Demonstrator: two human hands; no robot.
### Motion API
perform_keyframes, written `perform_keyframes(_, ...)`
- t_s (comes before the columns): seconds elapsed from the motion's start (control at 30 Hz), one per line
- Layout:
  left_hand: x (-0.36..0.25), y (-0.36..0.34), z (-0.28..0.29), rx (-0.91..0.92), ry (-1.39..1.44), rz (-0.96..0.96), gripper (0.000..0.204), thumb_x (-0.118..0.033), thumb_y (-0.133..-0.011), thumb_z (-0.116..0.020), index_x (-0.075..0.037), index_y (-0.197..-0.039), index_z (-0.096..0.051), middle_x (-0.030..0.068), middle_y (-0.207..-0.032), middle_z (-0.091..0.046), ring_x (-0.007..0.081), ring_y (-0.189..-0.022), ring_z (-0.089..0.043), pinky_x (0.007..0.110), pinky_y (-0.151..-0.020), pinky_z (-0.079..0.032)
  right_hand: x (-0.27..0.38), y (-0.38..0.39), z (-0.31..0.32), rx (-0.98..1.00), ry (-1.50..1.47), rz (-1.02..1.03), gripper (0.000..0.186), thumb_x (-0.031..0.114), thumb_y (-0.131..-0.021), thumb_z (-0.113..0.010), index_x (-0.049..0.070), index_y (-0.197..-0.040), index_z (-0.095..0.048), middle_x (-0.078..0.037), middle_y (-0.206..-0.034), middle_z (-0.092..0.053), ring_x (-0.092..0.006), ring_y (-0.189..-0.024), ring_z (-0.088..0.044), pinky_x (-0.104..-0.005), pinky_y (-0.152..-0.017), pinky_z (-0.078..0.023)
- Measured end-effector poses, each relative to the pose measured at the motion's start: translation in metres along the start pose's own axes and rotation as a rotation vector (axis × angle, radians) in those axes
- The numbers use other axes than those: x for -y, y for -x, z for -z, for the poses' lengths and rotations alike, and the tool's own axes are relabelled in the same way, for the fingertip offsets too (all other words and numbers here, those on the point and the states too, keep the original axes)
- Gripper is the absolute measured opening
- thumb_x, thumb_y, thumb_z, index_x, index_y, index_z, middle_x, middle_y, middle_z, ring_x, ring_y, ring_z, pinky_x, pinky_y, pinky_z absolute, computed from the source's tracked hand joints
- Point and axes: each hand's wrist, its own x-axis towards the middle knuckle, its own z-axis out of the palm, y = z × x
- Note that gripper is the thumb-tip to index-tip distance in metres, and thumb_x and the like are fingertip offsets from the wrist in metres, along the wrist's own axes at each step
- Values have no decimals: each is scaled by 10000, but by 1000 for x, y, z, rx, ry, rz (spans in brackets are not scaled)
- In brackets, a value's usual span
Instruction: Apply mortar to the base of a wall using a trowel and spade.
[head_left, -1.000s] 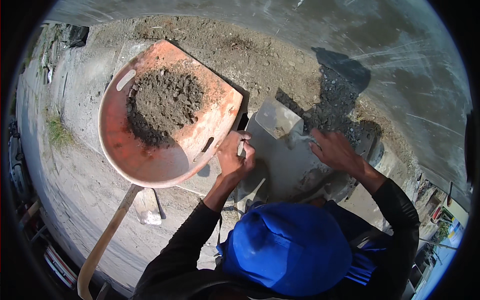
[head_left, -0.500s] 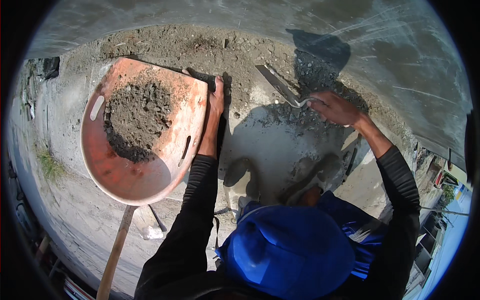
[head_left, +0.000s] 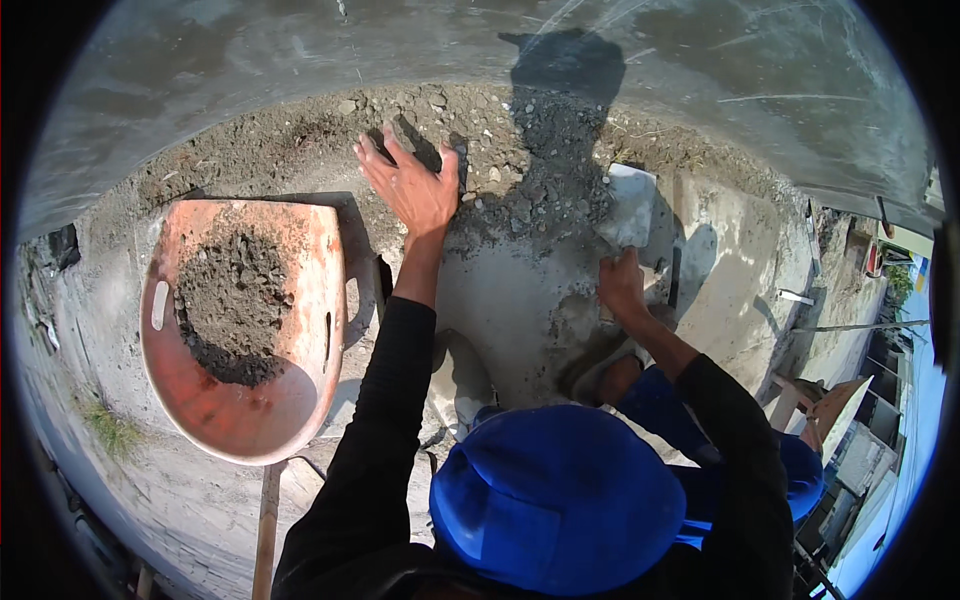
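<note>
My left hand (head_left: pixel 412 190) is empty, its fingers spread over the loose rubble (head_left: pixel 495 150) at the foot of the grey wall. Closed around the handle of a trowel (head_left: pixel 630 205) is my right hand (head_left: pixel 625 285). The trowel's pale, flat blade points toward the wall at the right edge of the rubble. On the left stands an orange scoop-shaped tub (head_left: pixel 235 425) with slots in its sides, and a heap of grey gravelly soil (head_left: pixel 235 305) lies inside it. Neither hand touches the tub.
A smooth grey wall (head_left: pixel 300 75) curves across the far side. Below the tub a wooden pole (head_left: pixel 268 530) runs toward me. Blue cloth (head_left: pixel 560 500) fills the near middle. Grass (head_left: pixel 110 430) grows at far left, and a concrete strip (head_left: pixel 730 240) extends rightward.
My left hand has let go of the tub and moved up over the rubble. The tub now appears lower left. My right hand has moved left and down, turning the trowel blade toward the wall.
</note>
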Motion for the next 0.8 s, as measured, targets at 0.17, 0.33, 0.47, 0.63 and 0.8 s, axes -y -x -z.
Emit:
perform_keyframes(0.17, 33, -35, -11, 83, -129, 39, 905, -505, -807, -695, 45, -1464, -404, 408, -1501, -300, 543, -1438, -278, 597, -1180, -259, 133, -2, 17, 78, 34, 283, 391, 155, -943, -572, -103, -1205, -440, -316, -782, -662, -530, -740, -657, -589, -687, -533)
perform_keyframes(0.33, 12, -48, -23, 35, -114, 36, 880, -455, -749, -735, 78, -1388, -449, 350, -1379, -414, 482, -1299, -425, 565, -1080, -365, 55, -106, 70, 341, -389, -80, 343, 171, -936, -602, -66, -1168, -513, -197, -751, -666, -337, -682, -691, -472, -635, -546)
perform_keyframes(0.47, -2, -42, -23, 189, 10, 142, 840, -398, -735, -736, 107, -1346, -459, 307, -1314, -469, 464, -1232, -463, 551, -1055, -387, 143, -90, 52, 409, 23, 35, 212, 146, -949, -568, -51, -875, -588, -144, -642, -644, -248, -562, -682, -393, -530, -525)
perform_keyframes(0.63, 3, -43, -22, 241, 258, 129, 786, -393, -735, -740, 80, -1318, -508, 326, -1384, -459, 468, -1331, -416, 557, -1095, -361, 115, -75, 70, 516, -319, -86, 254, 190, -943, -570, -16, -1085, -527, -50, -724, -558, -162, -607, -585, -324, -501, -487)
perform_keyframes(0.8, -22, -34, -40, 245, 61, 39, 757, -384, -751, -748, 36, -1341, -528, 321, -1385, -469, 473, -1323, -426, 556, -1099, -364, 136, -80, 50, 460, -357, -165, 261, 171, -954, -570, -48, -1085, -513, -55, -711, -542, -145, -546, -552, -329, -464, -476)
